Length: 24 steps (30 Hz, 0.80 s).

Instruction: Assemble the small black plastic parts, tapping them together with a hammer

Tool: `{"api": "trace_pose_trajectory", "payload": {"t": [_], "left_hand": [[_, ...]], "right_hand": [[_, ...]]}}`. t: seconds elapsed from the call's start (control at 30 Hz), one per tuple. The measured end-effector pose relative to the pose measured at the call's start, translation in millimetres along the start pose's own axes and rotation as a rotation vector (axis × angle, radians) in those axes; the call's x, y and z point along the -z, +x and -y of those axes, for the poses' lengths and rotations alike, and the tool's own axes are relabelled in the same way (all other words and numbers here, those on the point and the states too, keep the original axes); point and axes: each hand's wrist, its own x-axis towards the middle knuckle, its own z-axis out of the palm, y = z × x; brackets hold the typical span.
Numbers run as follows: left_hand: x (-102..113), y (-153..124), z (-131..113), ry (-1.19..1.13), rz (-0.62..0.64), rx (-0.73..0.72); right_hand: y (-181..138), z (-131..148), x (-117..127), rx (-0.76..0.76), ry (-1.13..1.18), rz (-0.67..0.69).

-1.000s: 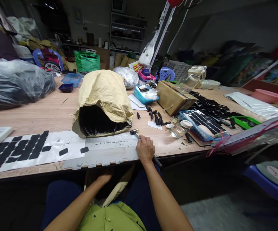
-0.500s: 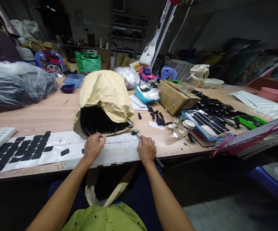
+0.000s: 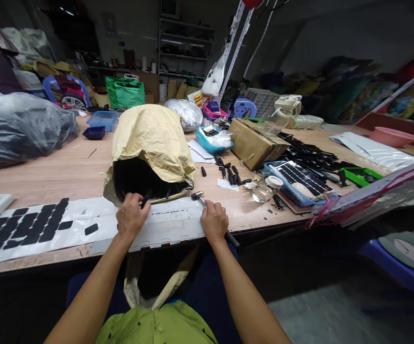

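Woven sack (image 3: 153, 138): mouth faces the bench (image 3: 67, 172) edge.
Left hand (image 3: 131, 217): newly risen to sack's mouth; grip pinches a black part (image 3: 146, 198).
Right hand (image 3: 214, 222): unmoved beside sack; grip clamped on hammer (image 3: 197, 195).

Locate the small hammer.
Head view, right of centre: the hammer is by the front edge of the table, gripped in the right hand, its head beside the tan sack.

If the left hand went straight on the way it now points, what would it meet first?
Most likely the dark open mouth of the tan sack, right ahead of the left hand, which seems to pinch a small black part. Depth is hard to judge.
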Motion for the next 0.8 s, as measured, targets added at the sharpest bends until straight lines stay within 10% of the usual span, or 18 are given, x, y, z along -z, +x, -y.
{"api": "trace_pose_trajectory", "payload": {"t": [0.2, 0.8], "left_hand": [[-36, -16, -18, -0.170, 0.250, -0.356], [-52, -8, -14, -0.352, 0.334, -0.259]], "right_hand": [[0, 0, 2, -0.015, 0.022, 0.009], [-47, 33, 38, 0.214, 0.718, 0.163]]}}
